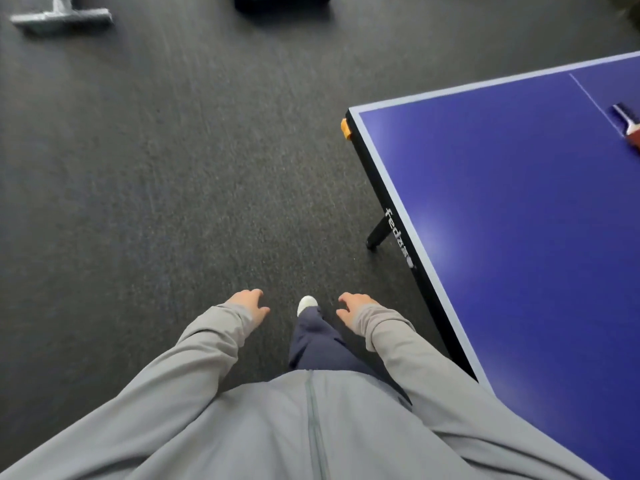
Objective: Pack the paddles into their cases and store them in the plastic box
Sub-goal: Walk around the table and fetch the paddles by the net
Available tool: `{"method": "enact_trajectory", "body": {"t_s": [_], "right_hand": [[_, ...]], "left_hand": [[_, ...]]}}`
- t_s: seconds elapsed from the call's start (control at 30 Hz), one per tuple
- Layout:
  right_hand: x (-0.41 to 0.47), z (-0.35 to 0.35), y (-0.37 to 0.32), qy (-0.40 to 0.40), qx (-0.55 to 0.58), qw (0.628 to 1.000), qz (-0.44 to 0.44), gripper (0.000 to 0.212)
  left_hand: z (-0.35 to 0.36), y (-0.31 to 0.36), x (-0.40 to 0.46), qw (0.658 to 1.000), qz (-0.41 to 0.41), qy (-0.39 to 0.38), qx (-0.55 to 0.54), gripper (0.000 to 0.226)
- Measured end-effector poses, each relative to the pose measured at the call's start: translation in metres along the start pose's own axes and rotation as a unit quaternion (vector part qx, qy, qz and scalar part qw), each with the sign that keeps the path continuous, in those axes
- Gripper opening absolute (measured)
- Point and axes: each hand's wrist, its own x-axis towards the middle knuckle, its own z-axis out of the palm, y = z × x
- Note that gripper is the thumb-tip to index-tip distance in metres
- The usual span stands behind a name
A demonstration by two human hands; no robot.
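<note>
The person stands on the carpet beside the corner of the blue table-tennis worktop, both the left hand and right hand hanging loose and holding nothing. One red paddle lies on the worktop's far side, well away from the hands. Packing looks not yet begun; next they must reach the paddle and find its case, which is not in view.

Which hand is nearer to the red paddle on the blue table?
The right hand. It hangs beside the table edge, well short of the paddle at the far right. The left hand hangs further left, over the floor.
</note>
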Motion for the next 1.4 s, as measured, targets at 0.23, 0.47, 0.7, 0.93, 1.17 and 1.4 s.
{"method": "enact_trajectory", "body": {"t_s": [0.23, 0.47, 0.7, 0.93, 1.17, 1.4], "right_hand": [[0.076, -0.105, -0.021, -0.009, -0.011, 1.000, 0.006, 0.041], [0.141, -0.178, -0.065, -0.028, -0.012, 1.000, 0.002, 0.040], [0.243, -0.287, -0.170, 0.000, -0.007, 1.000, 0.008, 0.040], [0.307, -0.373, -0.229, 0.003, 0.037, 0.999, 0.012, 0.041], [0.366, -0.447, -0.190, 0.012, 0.146, 0.985, 0.092, 0.038], [0.427, -0.539, -0.141, 0.032, 0.238, 0.962, 0.133, 0.040]], "left_hand": [[-0.107, 0.015, 0.076, 1.000, -0.012, 0.009, -0.021, 0.049], [-0.193, -0.020, 0.141, 0.998, -0.055, -0.013, -0.035, 0.048], [-0.322, -0.056, 0.257, 0.998, -0.045, 0.005, -0.036, 0.048], [-0.437, -0.033, 0.343, 1.000, 0.009, -0.002, 0.019, 0.047], [-0.509, 0.033, 0.432, 0.993, 0.044, -0.053, 0.099, 0.047], [-0.586, 0.158, 0.518, 0.980, 0.098, -0.056, 0.166, 0.049]]}}
